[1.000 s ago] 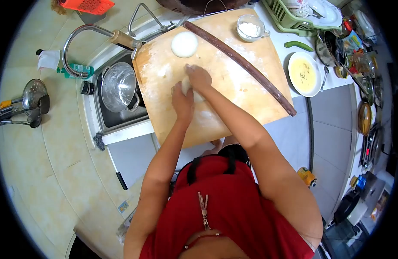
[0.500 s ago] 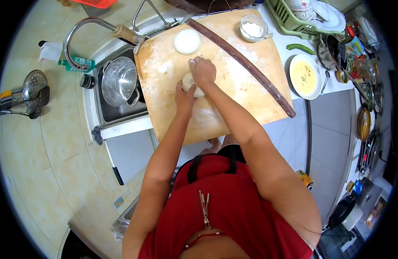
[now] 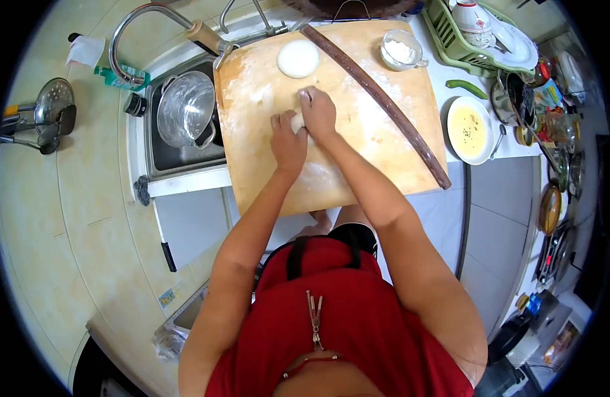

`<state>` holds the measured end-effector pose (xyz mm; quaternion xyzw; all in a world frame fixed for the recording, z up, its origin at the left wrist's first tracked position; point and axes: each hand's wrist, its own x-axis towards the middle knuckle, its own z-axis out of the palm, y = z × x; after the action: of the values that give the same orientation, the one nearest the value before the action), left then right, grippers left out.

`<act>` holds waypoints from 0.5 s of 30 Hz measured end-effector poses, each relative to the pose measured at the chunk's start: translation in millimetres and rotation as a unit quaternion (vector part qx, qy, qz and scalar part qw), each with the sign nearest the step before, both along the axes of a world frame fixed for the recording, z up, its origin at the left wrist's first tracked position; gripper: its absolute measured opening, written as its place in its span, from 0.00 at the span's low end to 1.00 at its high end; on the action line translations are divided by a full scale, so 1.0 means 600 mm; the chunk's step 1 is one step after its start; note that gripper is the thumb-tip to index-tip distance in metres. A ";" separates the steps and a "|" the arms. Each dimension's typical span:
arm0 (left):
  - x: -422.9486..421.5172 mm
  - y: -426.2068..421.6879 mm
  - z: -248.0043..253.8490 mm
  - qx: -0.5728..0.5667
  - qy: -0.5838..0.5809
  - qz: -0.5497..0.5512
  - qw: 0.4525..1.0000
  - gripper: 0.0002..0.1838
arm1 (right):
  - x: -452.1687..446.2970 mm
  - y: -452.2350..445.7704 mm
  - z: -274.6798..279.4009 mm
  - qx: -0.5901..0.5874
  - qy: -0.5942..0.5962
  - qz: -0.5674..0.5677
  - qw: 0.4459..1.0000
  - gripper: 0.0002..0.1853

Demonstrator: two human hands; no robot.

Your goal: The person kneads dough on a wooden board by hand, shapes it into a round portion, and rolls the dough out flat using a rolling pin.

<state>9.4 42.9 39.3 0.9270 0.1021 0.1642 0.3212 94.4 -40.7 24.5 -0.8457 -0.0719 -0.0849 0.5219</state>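
On the floured wooden board [image 3: 252, 159], both hands are closed round a small piece of white dough [image 3: 297, 122], most of it hidden under the fingers. My left hand [image 3: 288, 142] presses on its left side. My right hand [image 3: 318, 114] grips it from the right with curled fingers. Just beyond the hands lies a smooth round dough ball [image 3: 298, 59]. A long dark rolling pin [image 3: 384, 106] rests diagonally across the board, to the right of my hands. A glass cup of white flour [image 3: 401, 51] stands near the board's far right corner.
Left of the board is a sink [image 3: 166, 169] holding a glass pot [image 3: 186, 109], with a faucet [image 3: 206, 34] above. To the right are a bowl of yellow liquid [image 3: 469, 131], a spoon [image 3: 498, 141], a green vegetable [image 3: 466, 88] and a green dish rack [image 3: 454, 43].
The dough between my hands showed as a wider lump half a second ago and is now mostly covered. My fingers have drawn in around it. The whole view has shifted slightly.
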 end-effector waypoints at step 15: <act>-0.104 0.072 -0.012 -0.116 -0.057 0.031 0.991 0.19 | -0.114 -0.198 -0.003 0.053 0.134 -0.028 0.989 0.15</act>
<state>-53.2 86.0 32.1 0.8689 0.1303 0.2139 0.4270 25.8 -159.4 22.9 -0.8224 0.0266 0.0107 0.5682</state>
